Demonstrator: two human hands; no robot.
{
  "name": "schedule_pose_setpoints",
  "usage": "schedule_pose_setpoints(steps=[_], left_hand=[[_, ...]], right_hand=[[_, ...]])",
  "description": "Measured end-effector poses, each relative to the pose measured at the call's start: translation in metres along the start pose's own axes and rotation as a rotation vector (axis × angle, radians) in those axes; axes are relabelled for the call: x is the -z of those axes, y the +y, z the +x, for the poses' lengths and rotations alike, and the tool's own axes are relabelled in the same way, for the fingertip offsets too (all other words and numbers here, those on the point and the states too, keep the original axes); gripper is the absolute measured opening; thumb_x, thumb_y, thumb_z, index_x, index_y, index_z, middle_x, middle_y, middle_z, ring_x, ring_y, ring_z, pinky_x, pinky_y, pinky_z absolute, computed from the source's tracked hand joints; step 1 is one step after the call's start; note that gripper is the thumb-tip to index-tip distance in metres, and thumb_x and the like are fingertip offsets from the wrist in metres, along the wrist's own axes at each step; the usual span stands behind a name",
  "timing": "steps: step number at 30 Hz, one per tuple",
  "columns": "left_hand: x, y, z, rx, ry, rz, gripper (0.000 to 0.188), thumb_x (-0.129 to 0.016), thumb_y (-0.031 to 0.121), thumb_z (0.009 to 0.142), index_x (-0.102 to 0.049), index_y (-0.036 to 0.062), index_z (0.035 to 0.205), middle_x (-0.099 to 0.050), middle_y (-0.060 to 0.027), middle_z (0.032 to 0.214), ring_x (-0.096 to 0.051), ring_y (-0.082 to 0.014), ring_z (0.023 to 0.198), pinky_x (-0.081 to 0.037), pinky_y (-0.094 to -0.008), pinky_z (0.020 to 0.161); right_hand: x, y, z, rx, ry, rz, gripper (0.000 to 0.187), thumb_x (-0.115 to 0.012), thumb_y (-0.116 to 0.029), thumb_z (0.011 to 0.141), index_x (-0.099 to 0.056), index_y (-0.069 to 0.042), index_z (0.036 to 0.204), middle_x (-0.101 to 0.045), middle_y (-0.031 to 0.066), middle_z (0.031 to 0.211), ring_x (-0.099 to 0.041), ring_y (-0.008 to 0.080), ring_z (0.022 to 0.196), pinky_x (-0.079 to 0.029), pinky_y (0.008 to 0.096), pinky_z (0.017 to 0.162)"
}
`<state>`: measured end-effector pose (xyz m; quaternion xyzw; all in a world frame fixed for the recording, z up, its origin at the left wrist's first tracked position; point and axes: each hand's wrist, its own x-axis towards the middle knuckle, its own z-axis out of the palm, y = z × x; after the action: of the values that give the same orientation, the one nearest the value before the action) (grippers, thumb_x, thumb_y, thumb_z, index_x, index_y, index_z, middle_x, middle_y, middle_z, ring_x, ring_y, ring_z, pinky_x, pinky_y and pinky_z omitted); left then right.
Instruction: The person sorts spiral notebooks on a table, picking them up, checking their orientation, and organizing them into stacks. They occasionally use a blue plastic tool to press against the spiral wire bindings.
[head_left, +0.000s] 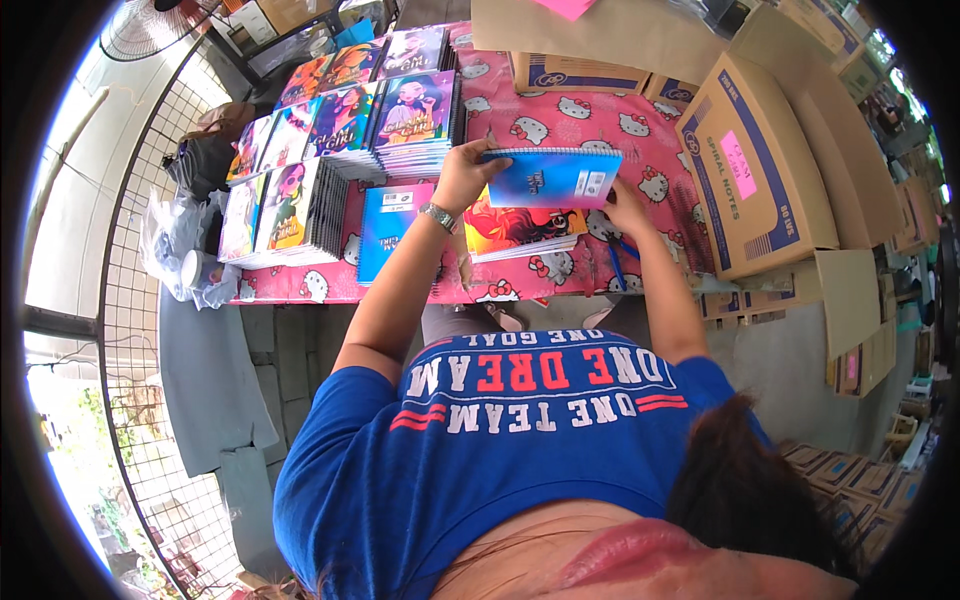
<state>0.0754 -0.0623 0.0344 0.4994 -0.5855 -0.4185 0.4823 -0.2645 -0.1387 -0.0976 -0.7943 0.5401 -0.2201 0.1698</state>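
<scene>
A blue spiral notebook (545,180), its wire binding along the far edge, is held up in front of me. My left hand (468,172) is closed on its left end, thumb on top. Against its lower right corner, my right hand (627,210) is closed, the fingertips partly hidden behind the cover. Beneath lies a small stack of notebooks with an orange-red illustrated cover (520,232). Left of it, another blue notebook (385,225) rests on the table. Blue-handled scissors (618,268) lie just below my right hand.
Several stacks of illustrated notebooks (415,110) fill the table's left side. An open cardboard box (755,170) stands on the right, and another box (580,75) lies at the back. A pink patterned cloth (640,125) covers the table. Clear plastic wrap (170,240) bunches at the left edge.
</scene>
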Motion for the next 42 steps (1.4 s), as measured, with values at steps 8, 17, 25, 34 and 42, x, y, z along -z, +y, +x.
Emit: schedule_pose_setpoints(steps=[8, 17, 25, 34, 42], left_hand=[[-0.019, 0.002, -0.030, 0.065, 0.258, -0.144, 0.023, -0.072, 0.011, 0.087, -0.070, -0.0022, 0.106, -0.069, -0.0011, 0.082, -0.060, -0.0051, 0.066, -0.049, -0.0204, 0.062], [-0.042, 0.005, -0.040, -0.061, 0.377, 0.173, 0.022, -0.074, 0.013, 0.085, -0.072, -0.0013, 0.102, -0.064, 0.0016, 0.066, -0.049, -0.0007, 0.059, -0.042, -0.0193, 0.053], [-0.050, 0.013, -0.048, -0.007, 0.365, 0.067, 0.022, -0.063, 0.000, 0.089, -0.069, -0.0038, 0.110, -0.074, -0.0082, 0.089, -0.068, -0.0075, 0.074, -0.056, -0.0227, 0.069], [-0.013, 0.034, -0.060, -0.377, 0.409, 0.372, 0.026, -0.069, 0.003, 0.081, -0.072, 0.0092, 0.106, -0.072, -0.0102, 0.091, -0.070, -0.0198, 0.075, -0.054, -0.0288, 0.064], [0.100, 0.116, -0.073, -0.225, 0.278, 1.231, 0.013, -0.062, 0.012, 0.078, -0.067, 0.0123, 0.090, -0.068, -0.0079, 0.086, -0.067, -0.0290, 0.083, -0.052, -0.0401, 0.077]], right_hand=[[0.006, -0.077, -0.155, -0.133, 0.037, -0.263, 0.068, -0.071, -0.037, 0.079, -0.049, -0.007, 0.137, -0.056, 0.0211, 0.125, -0.053, 0.0408, 0.115, -0.042, 0.0499, 0.096], [0.063, -0.198, -0.086, 0.190, 0.365, 0.099, 0.057, -0.077, -0.022, 0.074, -0.058, -0.001, 0.123, -0.061, 0.0176, 0.112, -0.057, 0.0352, 0.106, -0.043, 0.0443, 0.094], [0.063, -0.229, -0.070, 0.370, 0.262, 0.206, 0.056, -0.077, -0.019, 0.074, -0.059, -0.001, 0.125, -0.062, 0.0145, 0.115, -0.058, 0.0314, 0.104, -0.045, 0.0420, 0.091], [0.071, -0.233, -0.069, -0.110, -0.390, 1.436, 0.048, -0.066, -0.020, 0.088, -0.055, 0.001, 0.130, -0.065, 0.0065, 0.108, -0.061, 0.0108, 0.100, -0.048, 0.0267, 0.085], [0.028, -0.070, -0.097, -0.129, 0.177, 0.034, 0.051, -0.075, -0.027, 0.073, -0.060, -0.010, 0.119, -0.063, 0.0143, 0.115, -0.060, 0.0336, 0.105, -0.047, 0.0458, 0.092]])
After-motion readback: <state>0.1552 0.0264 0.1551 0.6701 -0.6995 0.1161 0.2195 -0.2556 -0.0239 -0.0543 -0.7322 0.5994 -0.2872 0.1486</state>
